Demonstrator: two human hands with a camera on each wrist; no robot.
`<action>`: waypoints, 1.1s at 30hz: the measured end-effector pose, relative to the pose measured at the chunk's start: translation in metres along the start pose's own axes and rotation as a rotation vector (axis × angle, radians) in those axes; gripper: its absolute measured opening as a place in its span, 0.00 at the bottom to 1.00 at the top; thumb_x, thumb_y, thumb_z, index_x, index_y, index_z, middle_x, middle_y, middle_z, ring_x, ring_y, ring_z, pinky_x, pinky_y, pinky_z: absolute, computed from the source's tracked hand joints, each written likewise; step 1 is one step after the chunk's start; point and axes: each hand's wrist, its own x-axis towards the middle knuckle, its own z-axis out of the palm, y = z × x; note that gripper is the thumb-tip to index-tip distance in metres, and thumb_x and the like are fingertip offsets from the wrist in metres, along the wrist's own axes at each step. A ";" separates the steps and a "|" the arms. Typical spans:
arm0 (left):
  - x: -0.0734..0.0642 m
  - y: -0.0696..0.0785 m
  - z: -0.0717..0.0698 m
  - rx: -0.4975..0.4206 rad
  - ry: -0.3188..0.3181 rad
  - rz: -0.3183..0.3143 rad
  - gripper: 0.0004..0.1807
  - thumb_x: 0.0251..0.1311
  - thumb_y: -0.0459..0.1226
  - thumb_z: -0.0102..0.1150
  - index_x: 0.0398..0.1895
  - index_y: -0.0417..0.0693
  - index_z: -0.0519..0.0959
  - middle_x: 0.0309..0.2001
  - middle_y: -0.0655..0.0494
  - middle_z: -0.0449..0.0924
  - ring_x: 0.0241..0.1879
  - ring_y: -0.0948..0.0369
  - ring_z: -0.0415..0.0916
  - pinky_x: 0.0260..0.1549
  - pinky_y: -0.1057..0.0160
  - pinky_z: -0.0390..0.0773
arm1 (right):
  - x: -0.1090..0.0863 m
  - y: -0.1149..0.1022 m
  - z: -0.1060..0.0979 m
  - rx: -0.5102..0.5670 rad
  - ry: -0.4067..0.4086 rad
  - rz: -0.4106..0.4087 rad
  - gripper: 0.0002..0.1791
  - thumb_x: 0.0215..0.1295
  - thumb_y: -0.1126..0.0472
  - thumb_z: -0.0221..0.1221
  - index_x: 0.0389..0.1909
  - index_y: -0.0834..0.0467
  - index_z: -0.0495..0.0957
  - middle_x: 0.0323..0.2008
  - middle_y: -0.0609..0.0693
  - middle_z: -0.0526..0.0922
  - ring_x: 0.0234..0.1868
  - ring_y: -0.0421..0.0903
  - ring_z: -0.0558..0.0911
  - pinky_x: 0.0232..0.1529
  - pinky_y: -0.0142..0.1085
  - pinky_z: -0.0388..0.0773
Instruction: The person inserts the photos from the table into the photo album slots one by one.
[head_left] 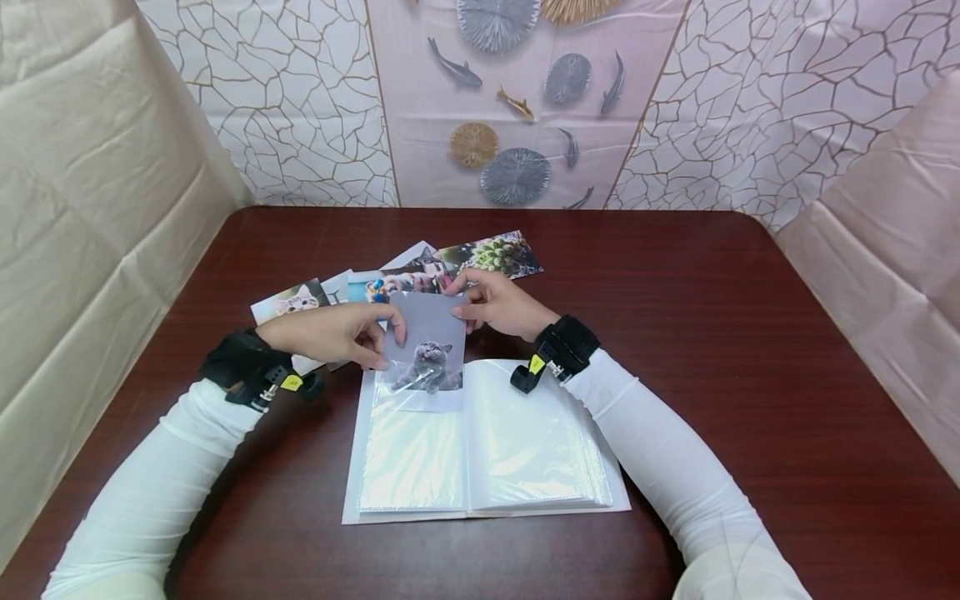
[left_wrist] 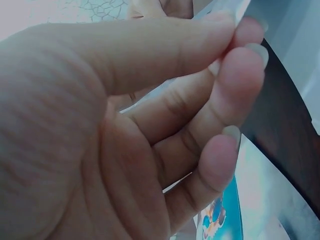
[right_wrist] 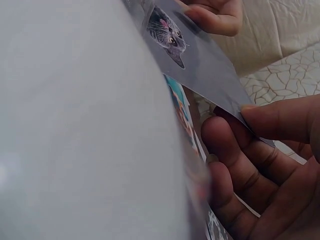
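Note:
A photo of a grey cat [head_left: 423,321] stands with its lower part behind the clear film of a pocket on the left page of an open photo album [head_left: 420,458]. My right hand [head_left: 501,307] pinches the photo's upper right corner between thumb and fingers, plain in the right wrist view, where the cat photo [right_wrist: 207,65] slants away. At the photo's left edge, my left hand [head_left: 337,333] has thumb and fingertips together on the pocket's upper left edge. A whitish film edge [left_wrist: 242,7] shows between them in the left wrist view.
Several loose photos lie fanned behind the album, among them a kitten photo [head_left: 292,300] and a succulent photo [head_left: 498,254]. The album's right page [head_left: 532,450] has clear pockets too. Everything sits on a dark red-brown table [head_left: 712,333], with draped cloth [head_left: 90,208] at its sides.

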 end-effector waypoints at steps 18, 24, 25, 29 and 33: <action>0.001 -0.002 0.000 0.002 0.001 0.051 0.11 0.64 0.36 0.67 0.43 0.47 0.74 0.28 0.54 0.81 0.30 0.46 0.75 0.27 0.65 0.72 | -0.001 0.002 0.000 -0.033 -0.040 0.010 0.12 0.72 0.69 0.58 0.54 0.60 0.76 0.29 0.52 0.83 0.31 0.51 0.83 0.37 0.40 0.79; 0.001 -0.002 0.000 0.001 0.007 0.052 0.11 0.64 0.36 0.67 0.42 0.47 0.74 0.27 0.54 0.80 0.30 0.45 0.75 0.27 0.65 0.72 | -0.001 0.001 -0.001 -0.025 -0.065 0.029 0.12 0.72 0.69 0.57 0.54 0.60 0.76 0.30 0.51 0.85 0.30 0.52 0.83 0.38 0.41 0.79; 0.000 -0.002 0.000 0.000 0.007 0.051 0.10 0.64 0.36 0.67 0.42 0.47 0.74 0.27 0.54 0.80 0.30 0.45 0.75 0.27 0.65 0.72 | -0.001 0.002 -0.001 -0.022 -0.069 0.029 0.12 0.73 0.69 0.57 0.54 0.60 0.76 0.30 0.51 0.85 0.30 0.52 0.83 0.38 0.41 0.79; 0.000 -0.001 0.000 -0.004 0.002 0.039 0.11 0.65 0.35 0.67 0.43 0.46 0.73 0.28 0.54 0.81 0.29 0.46 0.75 0.27 0.65 0.72 | -0.001 0.002 -0.001 -0.026 -0.086 0.021 0.11 0.72 0.69 0.58 0.53 0.60 0.76 0.28 0.50 0.85 0.30 0.52 0.84 0.37 0.41 0.80; 0.000 0.000 0.000 -0.006 0.000 0.019 0.15 0.64 0.34 0.67 0.49 0.47 0.72 0.27 0.53 0.81 0.28 0.46 0.75 0.25 0.64 0.73 | -0.001 0.002 -0.001 -0.042 -0.105 0.016 0.11 0.72 0.69 0.58 0.53 0.60 0.76 0.27 0.49 0.86 0.30 0.53 0.84 0.37 0.41 0.80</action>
